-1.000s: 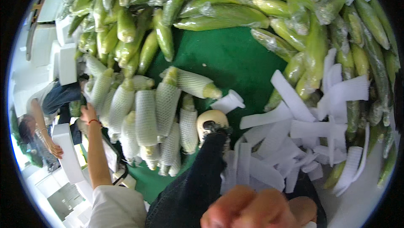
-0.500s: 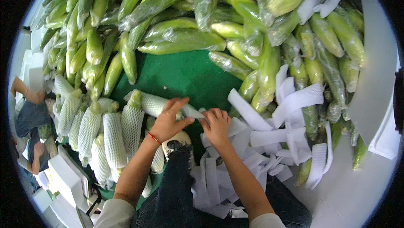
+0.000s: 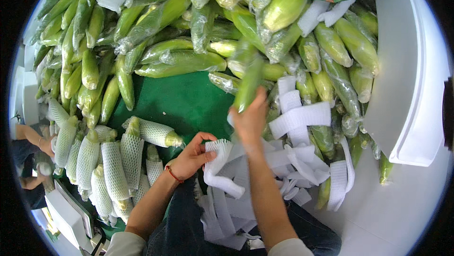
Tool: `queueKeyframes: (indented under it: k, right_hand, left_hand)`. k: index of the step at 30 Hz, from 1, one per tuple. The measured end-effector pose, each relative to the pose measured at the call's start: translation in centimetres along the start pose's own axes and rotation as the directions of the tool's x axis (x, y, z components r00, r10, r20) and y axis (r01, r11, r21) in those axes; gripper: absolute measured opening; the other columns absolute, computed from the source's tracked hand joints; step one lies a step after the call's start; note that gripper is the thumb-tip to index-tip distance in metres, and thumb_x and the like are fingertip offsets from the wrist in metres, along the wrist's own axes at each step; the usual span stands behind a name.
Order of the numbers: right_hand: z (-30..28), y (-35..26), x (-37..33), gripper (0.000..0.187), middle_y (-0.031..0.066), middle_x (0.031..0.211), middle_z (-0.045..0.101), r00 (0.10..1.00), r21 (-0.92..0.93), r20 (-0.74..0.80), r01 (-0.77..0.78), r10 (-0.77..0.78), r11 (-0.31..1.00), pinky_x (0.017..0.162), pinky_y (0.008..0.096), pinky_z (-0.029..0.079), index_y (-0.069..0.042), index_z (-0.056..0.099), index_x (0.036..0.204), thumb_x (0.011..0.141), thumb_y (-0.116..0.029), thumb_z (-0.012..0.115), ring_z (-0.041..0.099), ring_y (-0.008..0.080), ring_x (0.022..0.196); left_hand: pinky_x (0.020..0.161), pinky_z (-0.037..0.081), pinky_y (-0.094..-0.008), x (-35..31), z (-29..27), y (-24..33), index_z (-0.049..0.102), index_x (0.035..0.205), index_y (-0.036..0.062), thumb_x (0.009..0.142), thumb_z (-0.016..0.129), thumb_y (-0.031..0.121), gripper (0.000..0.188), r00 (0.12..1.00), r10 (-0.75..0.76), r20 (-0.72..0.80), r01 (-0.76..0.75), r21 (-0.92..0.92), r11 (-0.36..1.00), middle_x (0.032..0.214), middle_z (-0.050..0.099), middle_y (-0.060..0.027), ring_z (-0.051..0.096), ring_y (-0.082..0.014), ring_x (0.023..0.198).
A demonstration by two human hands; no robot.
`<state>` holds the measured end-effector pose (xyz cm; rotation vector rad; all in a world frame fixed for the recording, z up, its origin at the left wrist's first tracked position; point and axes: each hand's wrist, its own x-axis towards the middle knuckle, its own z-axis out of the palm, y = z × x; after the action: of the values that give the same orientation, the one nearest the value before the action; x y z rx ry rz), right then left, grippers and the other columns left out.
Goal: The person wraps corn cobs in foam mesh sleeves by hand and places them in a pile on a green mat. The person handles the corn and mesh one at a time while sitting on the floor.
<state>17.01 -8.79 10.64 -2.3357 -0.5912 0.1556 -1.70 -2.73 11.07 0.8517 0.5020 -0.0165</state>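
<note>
My left hand (image 3: 189, 157) pinches a white foam net sleeve (image 3: 218, 161) near its upper rim, and the sleeve's lower end bends to the right over the loose pile. To the right and higher up, my right hand (image 3: 251, 120) is closed around the near end of a green ear of corn (image 3: 250, 83), tilted and smeared by motion. An ear of corn in a foam net sleeve (image 3: 153, 132) lies beyond my left hand, its pale end toward the hand. Several more sleeved ears (image 3: 115, 168) lie side by side to the left.
Many film-wrapped ears of corn (image 3: 179, 62) are heaped along the far side and the right. Loose foam sleeves (image 3: 302, 116) lie on the right and over my lap. A green sheet (image 3: 189, 96) covers the surface; a white panel (image 3: 402, 76) stands at right. Another person's arm (image 3: 33, 135) shows far left.
My right hand has left the foam sleeve and now grips an ear of corn farther away. My left hand keeps a sleeve, lower now. The view has shifted to the right.
</note>
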Motion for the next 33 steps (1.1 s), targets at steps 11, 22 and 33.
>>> queueKeyframes:
  k: [11, 22, 33]
  right_hand:
    - [-1.4, -0.7, -14.0, 0.043, 0.0024, 0.093, 0.056, 0.475, 0.477, 0.876, -0.879, 0.086, 0.005, 0.055, 0.0234, 0.047, -0.014, 0.048, 0.126, 0.094, -0.042, 0.044, 0.056, 0.0102, 0.074]
    - [-0.4, 3.6, -20.3, 0.023, 0.0011, 0.085, 0.056, 0.359, 0.399, 0.888, -0.912, 0.287, -0.092, 0.070, 0.0277, 0.047, -0.007, 0.054, 0.102, 0.091, -0.027, 0.054, 0.055, 0.0118, 0.076]
    - [6.0, 6.2, -14.9, 0.053, 0.0220, 0.111, 0.058, 0.881, 0.348, 0.439, 0.012, -0.175, 0.937, 0.084, 0.0364, 0.046, -0.006, 0.047, 0.128, 0.079, -0.021, 0.062, 0.058, 0.0339, 0.099]
  left_hand:
    - [0.070, 0.045, -0.0250, -3.6, -1.4, -2.6, 0.049, 0.100, 0.0072, 0.091, 0.054, 0.010, 0.011, 0.961, 0.114, -0.254, -0.031, 0.311, 0.950, 0.088, 0.056, -0.0049, 0.054, -0.0104, 0.082]
    - [0.062, 0.041, -0.0221, -6.6, -1.3, -4.1, 0.049, 0.102, 0.0034, 0.090, 0.058, 0.017, 0.020, 0.947, -0.008, -0.320, 0.089, 0.239, 0.967, 0.082, 0.053, -0.0019, 0.050, -0.0090, 0.072]
    - [0.069, 0.050, -0.0420, -2.2, -4.5, -5.6, 0.043, 0.131, 0.0189, 0.083, 0.049, 0.012, 0.049, 0.877, 0.275, -0.395, 0.228, 0.845, 0.484, 0.081, 0.061, -0.0248, 0.059, -0.0446, 0.077]
